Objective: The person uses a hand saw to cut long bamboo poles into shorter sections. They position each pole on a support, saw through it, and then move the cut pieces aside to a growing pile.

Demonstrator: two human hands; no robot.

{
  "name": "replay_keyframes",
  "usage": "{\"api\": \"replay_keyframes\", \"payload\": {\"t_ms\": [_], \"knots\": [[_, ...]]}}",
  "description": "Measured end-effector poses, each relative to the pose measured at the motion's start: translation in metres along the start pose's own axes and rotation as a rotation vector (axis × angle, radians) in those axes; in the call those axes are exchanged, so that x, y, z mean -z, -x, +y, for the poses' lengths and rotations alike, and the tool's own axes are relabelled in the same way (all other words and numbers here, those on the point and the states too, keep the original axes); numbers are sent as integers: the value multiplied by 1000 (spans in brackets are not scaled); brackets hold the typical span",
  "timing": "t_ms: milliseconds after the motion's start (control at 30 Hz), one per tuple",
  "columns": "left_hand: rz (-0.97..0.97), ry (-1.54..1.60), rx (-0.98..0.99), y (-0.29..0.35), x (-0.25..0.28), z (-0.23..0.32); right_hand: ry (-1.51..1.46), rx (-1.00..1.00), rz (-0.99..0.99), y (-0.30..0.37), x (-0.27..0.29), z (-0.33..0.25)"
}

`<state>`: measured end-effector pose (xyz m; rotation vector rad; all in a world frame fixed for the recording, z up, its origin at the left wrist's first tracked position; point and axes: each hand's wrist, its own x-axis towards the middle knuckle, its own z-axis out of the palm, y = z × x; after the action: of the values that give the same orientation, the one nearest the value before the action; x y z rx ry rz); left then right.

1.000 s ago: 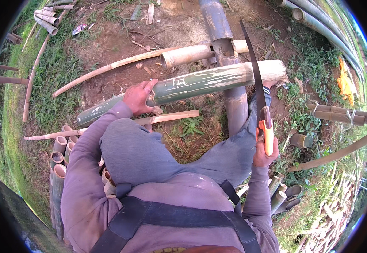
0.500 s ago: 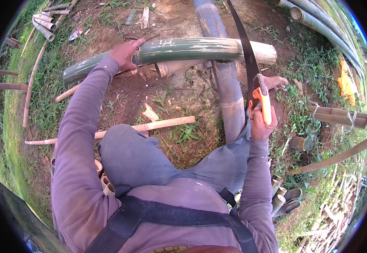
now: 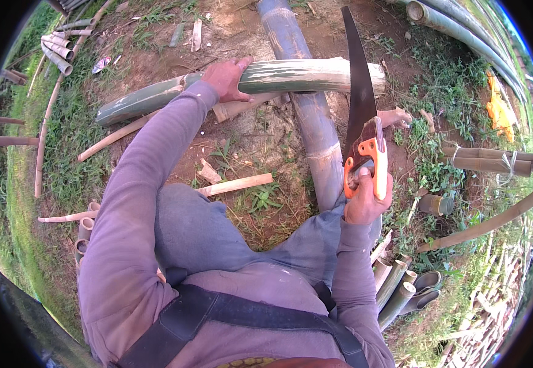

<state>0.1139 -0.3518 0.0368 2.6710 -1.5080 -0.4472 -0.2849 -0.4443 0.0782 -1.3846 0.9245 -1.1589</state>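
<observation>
Outdoors, a person in a purple long-sleeved top is steadying a thick green bamboo pole (image 3: 260, 83) with the left hand (image 3: 228, 80), palm and fingers pressing flat on top of the stalk rather than wrapping round it. The pole is lying crosswise over a grey-blue bamboo trunk (image 3: 306, 110) that is serving as a rest on the bare dirt ground (image 3: 248, 138), and its pale cut end is sticking out just beyond the saw's blade.

The right hand (image 3: 364, 199) is closing fully round the orange-and-black handle of a curved black pruning saw (image 3: 359, 107), blade pointing up and away from the fist. The blade is passing in front of the pole's free end, well along from the left hand; whether the teeth are touching the bamboo cannot be told.

No kerf is showing on the green pole near the blade, so the cut appears not yet begun. Beneath the left hand, short split bamboo offcuts (image 3: 236, 184) are lying on the dirt, suggesting other pieces are already finished; positioning looks done, sawing is what remains.
</observation>
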Motion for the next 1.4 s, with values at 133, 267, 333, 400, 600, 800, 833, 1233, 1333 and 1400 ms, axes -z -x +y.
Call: {"api": "replay_keyframes", "payload": {"t_ms": [133,267,333,400,600,800,833,1233,1333,1400], "knots": [[117,-36,-31,-3,10,21,-46,-21,-16,10,28,2],[101,10,5,-18,21,44,105,68,-38,3,32,8],[88,-30,21,-19,16,45,137,111,-69,-1,35,15],[86,-17,9,-19,17,48,132,157,-73,-6,29,19],[3,-3,8,-11,1,43,43,114,-100,6,22,2],[24,-51,59,2,-4,28,49,71,-86,34,47,-4],[31,-47,72,8,-5,24,74,92,-90,38,53,-4],[46,-16,88,17,-8,19,258,210,-168,53,27,21],[44,-3,62,12,-9,13,316,287,-174,52,15,26],[47,6,53,10,-15,7,374,426,-166,49,5,27]]}}
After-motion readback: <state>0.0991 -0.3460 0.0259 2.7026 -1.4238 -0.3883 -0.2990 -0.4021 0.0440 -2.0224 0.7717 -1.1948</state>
